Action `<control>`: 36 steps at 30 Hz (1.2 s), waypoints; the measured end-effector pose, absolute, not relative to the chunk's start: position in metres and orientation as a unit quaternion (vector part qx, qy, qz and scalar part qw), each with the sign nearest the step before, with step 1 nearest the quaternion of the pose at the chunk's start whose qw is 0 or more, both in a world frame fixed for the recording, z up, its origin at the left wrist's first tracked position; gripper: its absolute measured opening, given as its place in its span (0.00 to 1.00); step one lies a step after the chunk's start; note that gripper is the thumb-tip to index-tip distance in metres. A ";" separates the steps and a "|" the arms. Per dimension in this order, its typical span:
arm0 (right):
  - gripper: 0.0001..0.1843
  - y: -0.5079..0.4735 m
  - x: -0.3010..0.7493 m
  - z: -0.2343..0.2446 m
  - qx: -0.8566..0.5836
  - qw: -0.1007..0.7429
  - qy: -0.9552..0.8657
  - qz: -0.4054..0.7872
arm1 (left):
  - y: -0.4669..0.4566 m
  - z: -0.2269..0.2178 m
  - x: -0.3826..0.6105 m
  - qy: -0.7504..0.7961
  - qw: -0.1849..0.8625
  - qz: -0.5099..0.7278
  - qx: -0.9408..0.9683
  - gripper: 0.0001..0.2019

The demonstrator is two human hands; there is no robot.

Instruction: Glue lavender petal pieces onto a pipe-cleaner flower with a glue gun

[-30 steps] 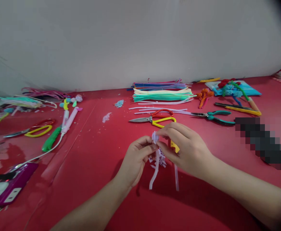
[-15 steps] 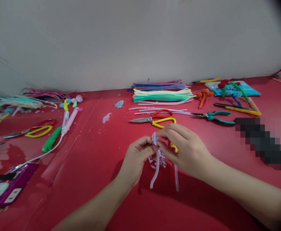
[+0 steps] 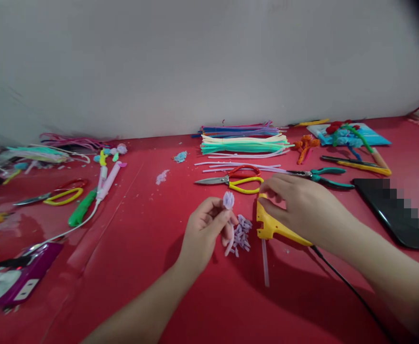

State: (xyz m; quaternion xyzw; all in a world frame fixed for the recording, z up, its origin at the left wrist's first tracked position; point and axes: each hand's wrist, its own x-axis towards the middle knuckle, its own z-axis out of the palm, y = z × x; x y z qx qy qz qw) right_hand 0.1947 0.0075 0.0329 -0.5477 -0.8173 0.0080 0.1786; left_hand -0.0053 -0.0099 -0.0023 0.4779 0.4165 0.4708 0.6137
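Observation:
My left hand [image 3: 209,224] is closed, pinching a small bundle of short lilac chenille pieces [image 3: 228,200] on a lilac chenille stem [image 3: 230,241] that hangs below the fingers. To its right, my right hand [image 3: 295,203] has its fingers curled at the front of a yellow glue gun [image 3: 266,224], thumb against it. The gun rests on the table, with a clear glue stick [image 3: 265,267] sticking out toward me and a black cord at the handle. Between the hands lies a pile of cut lilac pieces [image 3: 242,234]. Yellow-and-red-handled scissors [image 3: 227,180] lie just beyond.
Bundles of coloured chenille stems [image 3: 245,143] lie by the wall. Green-handled pliers [image 3: 324,176], orange and red chenille flowers [image 3: 304,145] and a black phone-like slab [image 3: 385,210] are on the right. On the left are more scissors [image 3: 57,195], a corded pink tool [image 3: 108,181] and a purple device [image 3: 33,277].
My right hand has left the lilac bundle and moved right to the glue gun, uncovering it. The left hand still holds the bundle, now upright in plain view. The gun stays in place.

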 end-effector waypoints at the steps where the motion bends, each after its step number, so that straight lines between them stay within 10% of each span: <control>1: 0.06 0.008 0.200 0.028 -0.576 0.111 -0.810 0.005 | -0.009 -0.002 -0.005 0.419 0.619 0.472 0.467 0.05; 5: 0.12 -0.002 0.216 0.001 -0.601 -0.021 -0.798 0.043 | -0.007 0.000 -0.005 0.427 0.644 0.474 0.422 0.07; 15: 0.14 -0.024 0.219 -0.020 -0.555 -0.030 -0.829 0.062 | -0.006 -0.003 -0.005 0.466 0.648 0.444 0.407 0.09; 26: 0.04 -0.027 0.204 0.008 -0.502 0.337 -0.767 0.215 | -0.004 -0.006 -0.003 0.470 0.672 0.435 0.372 0.09; 36: 0.10 -0.045 0.200 -0.001 -0.451 0.390 -0.743 0.304 | -0.006 -0.003 -0.001 0.473 0.669 0.439 0.368 0.08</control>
